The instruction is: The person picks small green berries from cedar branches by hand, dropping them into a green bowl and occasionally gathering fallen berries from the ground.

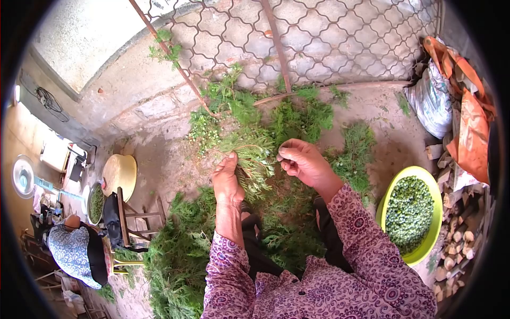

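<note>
Left grip (pixel 227 181): we had it closed on the stems of a leafy sprig (pixel 251 159), near the centre of the frame.
Right grip (pixel 307 162): we held it narrow, just beside the sprig's right side; we could not tell whether anything was pinched in it.
Cut greenery (pixel 178 250): it lay on the ground around our legs.
Yellow basin (pixel 438 226): it stood at the right of the frame, holding green berries (pixel 408 210).
Firewood (pixel 456 247): it was piled at the lower right.
Another person (pixel 74 255): we saw them at the lower left.
</note>
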`<state>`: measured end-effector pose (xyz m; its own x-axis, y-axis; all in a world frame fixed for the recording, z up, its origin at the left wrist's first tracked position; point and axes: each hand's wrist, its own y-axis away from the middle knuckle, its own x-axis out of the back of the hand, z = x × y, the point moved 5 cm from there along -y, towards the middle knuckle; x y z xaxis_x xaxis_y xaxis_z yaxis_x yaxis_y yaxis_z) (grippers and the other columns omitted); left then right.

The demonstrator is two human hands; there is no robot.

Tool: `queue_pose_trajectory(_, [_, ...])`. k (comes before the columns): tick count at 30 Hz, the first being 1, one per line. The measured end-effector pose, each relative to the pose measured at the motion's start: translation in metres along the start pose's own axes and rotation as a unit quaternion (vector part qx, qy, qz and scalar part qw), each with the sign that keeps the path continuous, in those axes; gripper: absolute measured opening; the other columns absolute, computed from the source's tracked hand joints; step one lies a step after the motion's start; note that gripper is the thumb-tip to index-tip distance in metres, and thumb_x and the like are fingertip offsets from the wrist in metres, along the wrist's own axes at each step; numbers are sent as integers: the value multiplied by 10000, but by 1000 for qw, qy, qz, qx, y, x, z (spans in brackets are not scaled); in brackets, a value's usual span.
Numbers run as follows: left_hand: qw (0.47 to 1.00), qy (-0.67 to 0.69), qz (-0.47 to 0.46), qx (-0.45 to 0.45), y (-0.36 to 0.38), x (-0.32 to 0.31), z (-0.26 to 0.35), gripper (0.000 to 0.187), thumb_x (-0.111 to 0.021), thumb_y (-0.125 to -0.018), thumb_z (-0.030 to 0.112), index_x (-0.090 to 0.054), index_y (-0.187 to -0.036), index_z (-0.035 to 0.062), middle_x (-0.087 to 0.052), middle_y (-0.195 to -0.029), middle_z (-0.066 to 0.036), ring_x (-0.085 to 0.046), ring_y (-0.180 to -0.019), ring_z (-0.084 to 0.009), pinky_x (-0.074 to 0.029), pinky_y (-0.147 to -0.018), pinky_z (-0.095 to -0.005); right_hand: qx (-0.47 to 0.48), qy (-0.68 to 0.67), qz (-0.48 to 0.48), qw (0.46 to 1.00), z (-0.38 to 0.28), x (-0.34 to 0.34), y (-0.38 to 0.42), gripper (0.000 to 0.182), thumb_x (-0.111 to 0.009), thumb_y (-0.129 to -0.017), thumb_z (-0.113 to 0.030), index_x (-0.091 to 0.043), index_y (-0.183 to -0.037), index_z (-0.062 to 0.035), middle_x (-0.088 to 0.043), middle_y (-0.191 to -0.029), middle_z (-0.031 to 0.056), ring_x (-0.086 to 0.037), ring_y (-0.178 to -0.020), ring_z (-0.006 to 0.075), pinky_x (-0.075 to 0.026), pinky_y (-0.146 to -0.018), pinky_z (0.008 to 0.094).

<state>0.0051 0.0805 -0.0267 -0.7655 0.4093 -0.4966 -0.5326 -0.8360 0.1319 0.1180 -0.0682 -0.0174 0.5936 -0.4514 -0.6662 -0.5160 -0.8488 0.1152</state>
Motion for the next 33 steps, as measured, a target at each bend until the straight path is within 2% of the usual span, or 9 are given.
queue_pose_trajectory(4, [999, 31, -29, 31, 12, -11, 4, 140, -638, -790, 112, -577, -887, 33, -600, -815, -27, -550, -703, -115, -455, -665, -269, -30, 84, 43, 995, 6, 5, -5, 159, -633, -769, -99, -539, -873, -25, -539, -698, 19, -474, -538, 64, -336, -438, 192])
queue_pose_trajectory(14, [993, 41, -103, 49, 18, -18, 1, 124, -651, -779, 125, -606, -865, 48, -618, -831, -34, -568, -734, -127, -469, -678, -282, -8, 71, -5, 997, 8, -4, -7, 176, -646, -763, -116, -553, -874, -16, -522, -639, 0, -439, -489, 54, -280, -408, 199])
queue_pose_trajectory(16, [988, 26, -113, 105, 18, -18, -5, 139, -671, -764, 139, -613, -865, 62, -627, -823, -28, -574, -719, -115, -476, -631, -264, -28, 65, -45, 996, 11, -7, -6, 162, -634, -774, -127, -548, -861, -21, -533, -648, 5, -459, -499, 60, -297, -406, 194])
queue_pose_trajectory(19, [985, -26, -113, 126, 21, -15, 1, 151, -692, -745, 154, -615, -844, 69, -628, -791, -20, -569, -659, -97, -467, -550, -236, -58, 93, -27, 994, 11, -11, -1, 153, -627, -777, -129, -543, -848, -24, -542, -652, 13, -490, -512, 73, -323, -408, 191])
queue_pose_trajectory(22, [990, -19, -101, 98, 23, -18, 2, 162, -709, -731, 169, -612, -820, 74, -619, -747, -5, -538, -558, -74, -423, -436, -210, -58, 92, -38, 993, 10, -12, -1, 151, -624, -774, -124, -539, -845, -22, -553, -664, 22, -519, -534, 84, -343, -413, 190])
queue_pose_trajectory(25, [994, -46, -67, 75, 17, -9, -2, 153, -714, -726, 175, -610, -780, 77, -605, -711, 2, -516, -523, -68, -403, -417, -206, -39, 97, -34, 994, 9, -8, -2, 144, -618, -774, -117, -538, -841, -18, -552, -644, 27, -520, -528, 82, -341, -413, 190])
queue_pose_trajectory(28, [988, -80, -106, 76, 19, -13, 2, 148, -718, -723, 178, -614, -756, 78, -597, -693, 10, -517, -553, -63, -407, -443, -206, -29, 123, -27, 992, 5, -7, -1, 119, -598, -772, -98, -534, -831, -16, -551, -617, 32, -510, -509, 81, -347, -416, 191])
queue_pose_trajectory(32, [988, -94, -89, 85, 18, -10, -1, 131, -715, -726, 162, -618, -742, 75, -592, -672, 13, -502, -541, -61, -402, -448, -206, -35, 152, -22, 988, 5, -3, -3, 112, -568, -793, -70, -511, -877, -23, -532, -621, 28, -514, -502, 95, -351, -414, 202])
queue_pose_trajectory(33, [992, -77, -92, 37, 19, -16, 0, 120, -707, -734, 155, -619, -748, 75, -594, -666, 13, -490, -518, -56, -387, -423, -204, -35, 160, -22, 986, 3, -4, -2, 104, -558, -796, -72, -511, -877, -27, -538, -632, 28, -520, -512, 94, -353, -415, 202])
